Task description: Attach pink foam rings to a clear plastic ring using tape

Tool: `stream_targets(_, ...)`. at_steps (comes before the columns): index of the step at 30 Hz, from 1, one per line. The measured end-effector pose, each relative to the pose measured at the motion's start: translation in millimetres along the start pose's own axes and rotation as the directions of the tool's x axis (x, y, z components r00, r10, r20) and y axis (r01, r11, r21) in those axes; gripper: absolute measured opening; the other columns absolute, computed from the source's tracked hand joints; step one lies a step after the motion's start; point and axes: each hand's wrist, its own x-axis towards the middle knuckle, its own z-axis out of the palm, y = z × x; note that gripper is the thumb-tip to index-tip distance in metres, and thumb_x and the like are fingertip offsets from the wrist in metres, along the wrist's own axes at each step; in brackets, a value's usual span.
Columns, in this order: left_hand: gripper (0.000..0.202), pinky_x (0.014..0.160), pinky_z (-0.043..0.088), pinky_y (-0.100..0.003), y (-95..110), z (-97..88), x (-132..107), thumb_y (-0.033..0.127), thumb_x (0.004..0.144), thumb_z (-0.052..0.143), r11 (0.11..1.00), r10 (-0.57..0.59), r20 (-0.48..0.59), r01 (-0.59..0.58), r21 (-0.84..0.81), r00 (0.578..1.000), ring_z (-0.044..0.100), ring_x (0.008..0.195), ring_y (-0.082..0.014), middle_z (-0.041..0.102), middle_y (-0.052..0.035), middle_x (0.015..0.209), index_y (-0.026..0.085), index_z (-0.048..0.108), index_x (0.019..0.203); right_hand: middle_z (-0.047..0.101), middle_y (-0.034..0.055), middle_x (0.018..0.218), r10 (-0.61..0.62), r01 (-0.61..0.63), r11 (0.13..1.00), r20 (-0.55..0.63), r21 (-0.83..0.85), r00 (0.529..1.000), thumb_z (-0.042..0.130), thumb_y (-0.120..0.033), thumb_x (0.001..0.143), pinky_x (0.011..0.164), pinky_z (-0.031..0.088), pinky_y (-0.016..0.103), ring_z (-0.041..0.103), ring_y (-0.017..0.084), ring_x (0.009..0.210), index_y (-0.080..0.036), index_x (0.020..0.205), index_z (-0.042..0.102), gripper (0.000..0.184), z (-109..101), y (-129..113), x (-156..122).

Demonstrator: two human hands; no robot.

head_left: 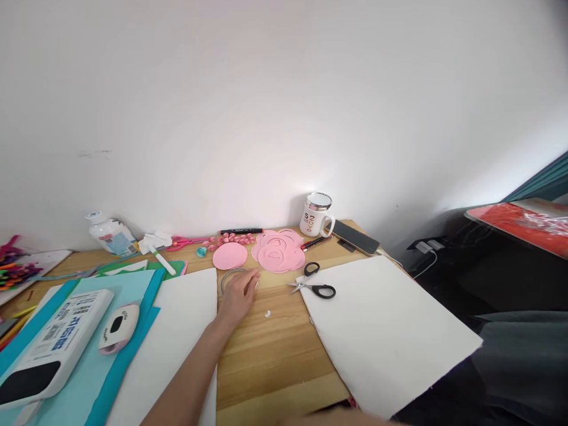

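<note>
My left hand (pixel 239 291) lies low over the wooden table, fingers loosely stretched toward the right. It partly covers a thin grey ring (pixel 225 279), perhaps a tape roll; whether it touches the ring I cannot tell. Just beyond are a stack of pink paper circles (pixel 229 256) and a pile of pink cut paper rounds with curved slits (pixel 279 251). A small white scrap (pixel 267 313) lies near the hand. Black-handled scissors (pixel 312 284) rest partly spread on a white sheet's corner. At the bottom edge, a blurred bit of my right hand (pixel 337 418) shows, its fingers hidden.
White sheets (pixel 390 331) overhang the table's right side. A lidded mug (pixel 316 216) and phone (pixel 355 236) stand near the wall. Leftward are blue paper (pixel 146 331), a white boxy device (pixel 75 331), a glue tape dispenser (pixel 119 328), a bottle (pixel 110 234) and pink scissors (pixel 181 242).
</note>
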Motion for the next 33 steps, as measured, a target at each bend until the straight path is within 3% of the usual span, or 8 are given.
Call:
stream_targets(3,0.03,0.077,0.045,-0.031,3,-1.8,2,0.017,0.083,0.037,1.0,-0.019,-0.029,0.019,0.005,0.999,0.06,0.085,-0.0178,0.068,-0.0062,0.092,0.017,0.061,0.101,0.067,-0.0011,0.086,-0.199,0.197,0.98,0.058,0.038,0.978,0.055,-0.036,0.077,0.059,0.047,0.021,0.063,0.015,0.076,-0.025,0.088,0.066,0.019,-59,1,21)
stream_targets(4,0.031,0.076,0.045,-0.031,5,-2.2,2,0.017,0.083,0.037,1.0,-0.025,-0.036,0.025,0.005,0.999,0.061,0.084,-0.0178,0.068,-0.0065,0.091,0.017,0.061,0.102,0.067,0.0015,0.08,-0.227,0.229,0.973,-0.109,0.002,0.968,0.05,-0.033,0.08,0.058,0.046,0.023,0.062,0.014,0.07,-0.021,0.087,0.066,0.021,-81,4,30)
stream_targets(5,0.031,0.075,0.046,-0.03,6,-2.5,3,0.017,0.083,0.037,0.999,-0.032,-0.045,0.032,0.0,0.998,0.061,0.082,-0.0176,0.068,-0.0067,0.09,0.016,0.061,0.102,0.067,0.0029,0.075,-0.2,0.175,0.979,-0.347,-0.102,0.916,0.051,-0.029,0.079,0.057,0.046,0.024,0.061,0.014,0.065,-0.018,0.081,0.065,0.018,-103,9,40)
stream_targets(6,0.031,0.073,0.046,-0.03,8,-2.6,4,0.018,0.082,0.037,0.999,-0.041,-0.053,0.041,-0.008,0.998,0.062,0.079,-0.0173,0.068,-0.0066,0.088,0.016,0.061,0.103,0.066,0.004,0.073,-0.17,0.051,0.973,-0.546,-0.226,0.821,0.055,-0.024,0.076,0.06,0.045,0.025,0.06,0.015,0.065,-0.016,0.078,0.065,0.013,-124,15,51)
stream_targets(7,0.03,0.072,0.047,-0.029,8,-2.6,4,0.018,0.082,0.038,0.999,-0.049,-0.061,0.048,-0.018,0.997,0.062,0.076,-0.0169,0.069,-0.0064,0.087,0.016,0.061,0.102,0.066,0.0049,0.073,-0.149,-0.081,0.947,-0.649,-0.311,0.746,0.057,-0.02,0.073,0.062,0.044,0.026,0.06,0.016,0.067,-0.016,0.078,0.065,0.01,-143,22,63)
stream_targets(11,0.029,0.07,0.048,-0.029,8,-2.4,5,0.02,0.082,0.039,0.996,-0.066,-0.094,0.06,-0.067,0.993,0.064,0.07,-0.0155,0.068,-0.0056,0.084,0.016,0.06,0.101,0.066,0.0063,0.082,-0.065,-0.331,0.853,-0.71,-0.404,0.701,0.054,-0.02,0.074,0.063,0.042,0.025,0.06,0.016,0.071,-0.016,0.086,0.065,0.016,-187,48,105)
stream_targets(20,0.028,0.068,0.049,-0.029,5,-1.4,4,0.019,0.082,0.038,0.991,-0.101,-0.069,0.095,-0.092,0.993,0.063,0.069,-0.0146,0.068,-0.0055,0.083,0.018,0.06,0.1,0.064,0.0068,0.083,-0.006,-0.404,0.833,-0.737,-0.378,0.676,0.067,-0.025,0.061,0.064,0.04,0.025,0.057,0.02,0.083,-0.017,0.079,0.067,0.02,-189,71,146)
stream_targets(33,0.028,0.072,0.049,-0.029,6,-1.8,5,0.024,0.079,0.045,0.962,-0.207,-0.1,0.184,-0.204,0.973,0.065,0.074,-0.0164,0.068,-0.0055,0.084,0.015,0.059,0.102,0.065,0.002,0.071,-0.122,-0.197,0.927,-0.754,-0.318,0.645,0.06,-0.025,0.069,0.059,0.042,0.022,0.058,0.012,0.065,-0.016,0.073,0.062,0.01,-179,56,124)
